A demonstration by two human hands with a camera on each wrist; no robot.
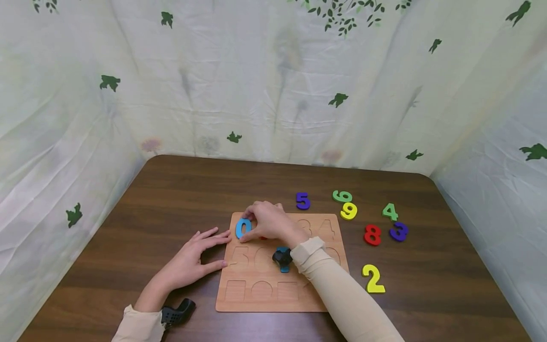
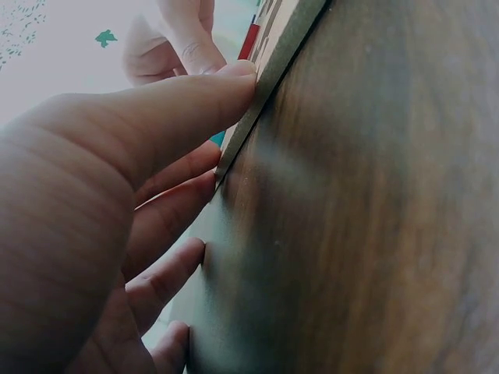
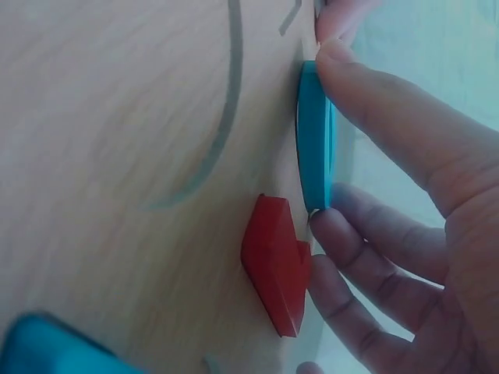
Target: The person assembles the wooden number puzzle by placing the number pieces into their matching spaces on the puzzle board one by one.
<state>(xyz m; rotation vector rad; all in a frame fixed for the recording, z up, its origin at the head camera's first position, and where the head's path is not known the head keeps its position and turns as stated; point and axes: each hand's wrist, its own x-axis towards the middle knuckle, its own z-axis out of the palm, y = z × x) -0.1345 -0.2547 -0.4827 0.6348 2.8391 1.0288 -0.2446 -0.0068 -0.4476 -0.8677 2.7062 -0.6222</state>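
In the head view, my right hand [image 1: 271,221] pinches a light-blue number 0 [image 1: 237,230] at the far left corner of a wooden puzzle board [image 1: 273,303]. The right wrist view shows the thumb at one end of the blue 0 [image 3: 313,136] and fingertips at the other. Beside it, a red piece [image 3: 273,265] stands up from the board, mostly hidden by my hand from above. My left hand [image 1: 194,259] lies with fingers spread, its fingertips at the board's left edge; the left wrist view shows its thumb [image 2: 195,97] against that edge.
Right of the board lie a yellow 2 [image 1: 374,280], red 8 [image 1: 372,235], purple 3 [image 1: 399,232] and green 4 [image 1: 390,212]. Behind it are a purple 5 [image 1: 303,201], green 6 [image 1: 342,196] and yellow 9 [image 1: 348,211]. My right wrist camera [image 1: 282,257] partly covers another blue piece [image 1: 284,269].
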